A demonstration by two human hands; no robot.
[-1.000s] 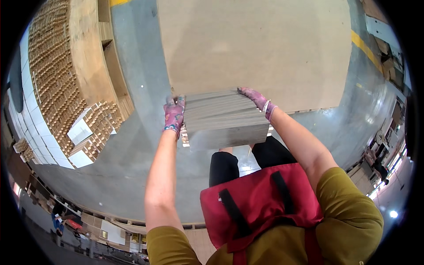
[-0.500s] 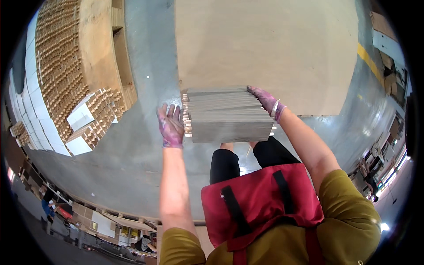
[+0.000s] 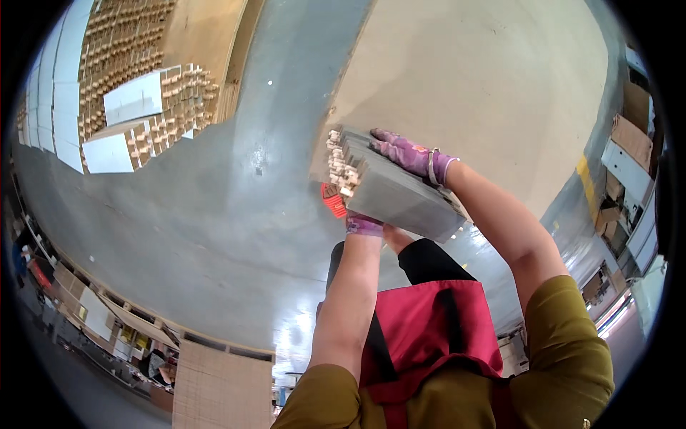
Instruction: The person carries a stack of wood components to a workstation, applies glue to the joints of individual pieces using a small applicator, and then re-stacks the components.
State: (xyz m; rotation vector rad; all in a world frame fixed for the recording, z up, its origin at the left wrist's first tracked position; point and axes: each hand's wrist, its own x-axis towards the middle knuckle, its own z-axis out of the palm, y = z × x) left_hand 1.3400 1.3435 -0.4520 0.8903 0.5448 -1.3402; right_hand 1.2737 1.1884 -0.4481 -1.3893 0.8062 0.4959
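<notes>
in the head view, the right hand (image 3: 407,154) grasps the far side of the tilted grey stack (image 3: 404,200) by the tan board's (image 3: 493,79) near-left edge, the left hand's (image 3: 364,224) hidden fingers impossible to judge, grey floor (image 3: 200,186) spreading leftward.

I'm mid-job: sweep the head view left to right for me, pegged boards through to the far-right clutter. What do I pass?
White boards with wooden pegs, white speck on the floor, grey board stack, yellow floor stripe, brown cardboard.
</notes>
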